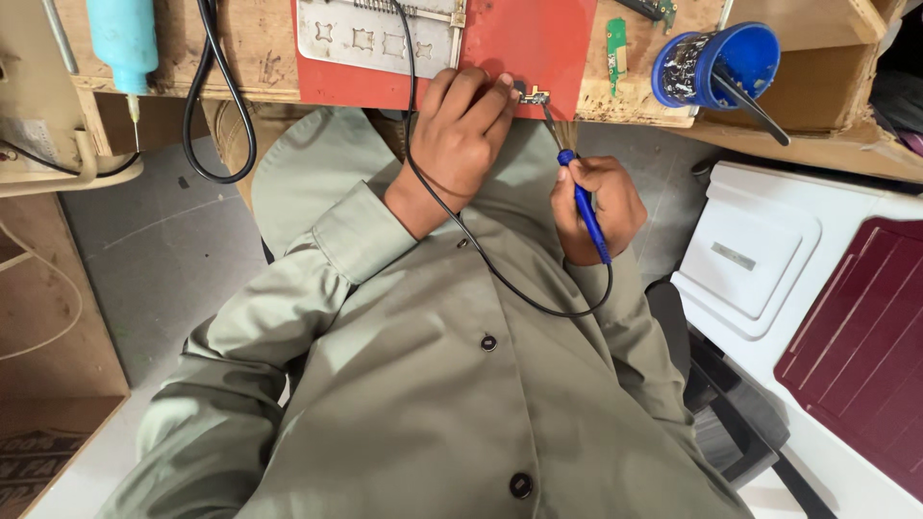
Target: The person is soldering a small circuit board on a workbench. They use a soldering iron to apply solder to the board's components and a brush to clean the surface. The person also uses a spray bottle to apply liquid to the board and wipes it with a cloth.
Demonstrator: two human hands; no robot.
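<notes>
My left hand (460, 135) rests at the near edge of a red mat (538, 48), its fingertips pressing a small metal part (532, 96) against the bench edge. My right hand (591, 207) grips a blue-handled soldering iron (584, 207) like a pen. The iron's thin tip points up and touches the small part. A black cord runs from the iron's rear, loops under my right hand and passes over my left wrist up across the mat. My grey-green buttoned shirt fills the lower view.
A grey metal plate with cut-outs (380, 34) lies on the mat. A blue cup of small parts (716, 62), green circuit board strips (615, 43), a light-blue bottle (123, 38) and black cables (207, 106) sit on the wooden bench. A white and maroon plastic case (817, 279) stands at right.
</notes>
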